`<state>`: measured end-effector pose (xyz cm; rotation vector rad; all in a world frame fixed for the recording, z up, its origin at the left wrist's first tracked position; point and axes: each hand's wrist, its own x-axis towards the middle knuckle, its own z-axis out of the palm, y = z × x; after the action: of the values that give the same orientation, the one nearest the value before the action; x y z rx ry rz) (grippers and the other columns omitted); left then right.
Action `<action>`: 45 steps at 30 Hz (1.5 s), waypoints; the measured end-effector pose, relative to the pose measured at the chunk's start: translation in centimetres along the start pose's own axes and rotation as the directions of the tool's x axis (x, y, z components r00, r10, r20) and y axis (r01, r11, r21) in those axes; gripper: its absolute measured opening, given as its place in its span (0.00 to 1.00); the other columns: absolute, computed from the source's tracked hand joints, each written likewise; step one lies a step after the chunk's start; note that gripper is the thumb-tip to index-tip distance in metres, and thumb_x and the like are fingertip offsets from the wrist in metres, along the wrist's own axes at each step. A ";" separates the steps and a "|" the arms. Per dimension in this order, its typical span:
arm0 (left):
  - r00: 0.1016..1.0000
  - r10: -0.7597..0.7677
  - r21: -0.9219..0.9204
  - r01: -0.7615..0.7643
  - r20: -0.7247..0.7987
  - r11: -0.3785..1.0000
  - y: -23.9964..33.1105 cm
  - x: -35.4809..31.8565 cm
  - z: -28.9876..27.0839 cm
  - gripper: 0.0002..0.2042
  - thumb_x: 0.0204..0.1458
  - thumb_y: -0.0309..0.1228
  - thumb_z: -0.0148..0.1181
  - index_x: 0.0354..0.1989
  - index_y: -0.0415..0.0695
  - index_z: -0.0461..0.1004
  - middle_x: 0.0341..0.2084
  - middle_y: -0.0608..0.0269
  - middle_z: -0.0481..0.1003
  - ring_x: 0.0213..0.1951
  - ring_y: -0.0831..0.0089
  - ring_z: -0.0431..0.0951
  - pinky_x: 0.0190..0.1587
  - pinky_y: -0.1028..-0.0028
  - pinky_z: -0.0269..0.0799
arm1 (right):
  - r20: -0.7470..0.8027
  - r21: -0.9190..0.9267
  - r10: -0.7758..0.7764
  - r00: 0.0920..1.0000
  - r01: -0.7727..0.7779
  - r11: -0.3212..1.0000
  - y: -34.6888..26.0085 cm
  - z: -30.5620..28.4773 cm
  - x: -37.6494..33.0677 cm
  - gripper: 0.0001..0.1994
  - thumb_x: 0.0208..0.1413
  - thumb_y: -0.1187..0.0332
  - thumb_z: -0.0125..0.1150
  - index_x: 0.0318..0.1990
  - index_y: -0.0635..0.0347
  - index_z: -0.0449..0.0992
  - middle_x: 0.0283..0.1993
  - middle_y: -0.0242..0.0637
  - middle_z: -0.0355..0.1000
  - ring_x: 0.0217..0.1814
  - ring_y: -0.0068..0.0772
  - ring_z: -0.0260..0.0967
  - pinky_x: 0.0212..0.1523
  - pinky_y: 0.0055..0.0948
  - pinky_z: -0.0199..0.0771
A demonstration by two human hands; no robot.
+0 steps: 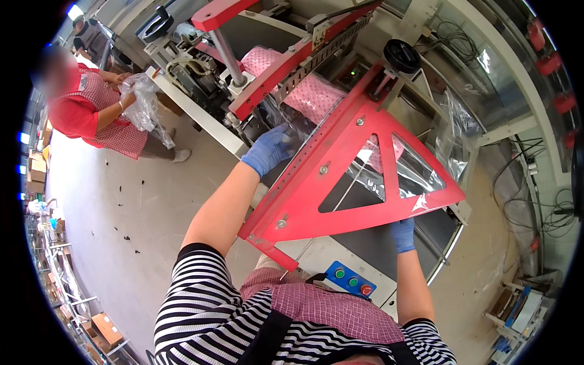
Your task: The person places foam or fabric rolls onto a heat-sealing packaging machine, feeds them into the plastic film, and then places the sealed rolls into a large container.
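Observation:
My left hand [268,150], in a blue glove, reaches in beside the long red bar of a packing machine. Its fingers close on clear plastic film [296,126] at the end of a pink patterned bundle [314,97]. The bundle lies under the red crossbar [304,58], and part of it shows through the cut-outs of the red triangular guard [298,210]. My right hand [403,236], also gloved in blue, goes in under the guard's near edge. The guard hides its fingers and whatever they touch. Clear film [372,182] shows beneath the guard.
A blue panel [350,280] with two green buttons and a red one sits close to my waist. Black knobs [402,56] top the machine. Loose cables [541,213] hang at the right. Another person [100,109] handles clear plastic at the left. Shelves with boxes [107,328] line the lower left.

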<state>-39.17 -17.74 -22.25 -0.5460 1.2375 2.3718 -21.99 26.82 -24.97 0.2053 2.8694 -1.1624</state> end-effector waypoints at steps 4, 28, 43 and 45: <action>0.955 -0.051 -0.326 0.150 0.293 0.933 1.2 -0.7 3.5 0.17 0.58 0.38 0.59 0.51 0.40 0.70 0.40 0.55 0.76 0.39 0.64 0.78 0.46 0.66 0.74 | -0.191 0.432 0.129 0.973 -0.035 0.901 0.1 -1.2 -2.8 0.18 0.60 0.74 0.55 0.56 0.69 0.68 0.53 0.40 0.72 0.54 0.28 0.69 0.56 0.28 0.67; 0.670 0.059 0.138 0.065 -0.740 0.988 -2.5 17.9 -8.2 0.12 0.50 0.33 0.60 0.41 0.41 0.77 0.31 0.51 0.78 0.32 0.59 0.82 0.28 0.63 0.79 | -0.059 0.265 0.162 0.985 -0.141 0.954 -3.9 -3.1 -10.4 0.14 0.57 0.73 0.57 0.50 0.66 0.76 0.46 0.39 0.77 0.49 0.28 0.72 0.53 0.25 0.69; 0.875 0.269 0.896 -0.317 0.403 -0.309 2.8 -4.0 5.7 0.29 0.56 0.27 0.51 0.67 0.46 0.54 0.67 0.54 0.56 0.49 0.55 0.77 0.50 0.63 0.74 | -0.097 0.377 0.293 0.951 -0.237 0.895 -1.4 -4.5 -12.5 0.13 0.58 0.74 0.57 0.49 0.67 0.76 0.42 0.37 0.77 0.44 0.23 0.73 0.49 0.22 0.71; 0.930 0.168 0.905 -0.258 0.328 -0.338 2.2 -1.5 4.5 0.28 0.57 0.29 0.49 0.68 0.50 0.55 0.67 0.56 0.57 0.56 0.55 0.73 0.53 0.63 0.73 | -0.089 0.368 0.278 0.956 -0.228 0.902 -1.5 -4.1 -12.4 0.13 0.58 0.74 0.57 0.49 0.67 0.76 0.42 0.37 0.77 0.44 0.24 0.73 0.49 0.23 0.71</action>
<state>-39.75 -15.37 -17.58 0.4554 2.8005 0.5186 -9.89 27.22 -19.94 0.6769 2.6057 -1.6539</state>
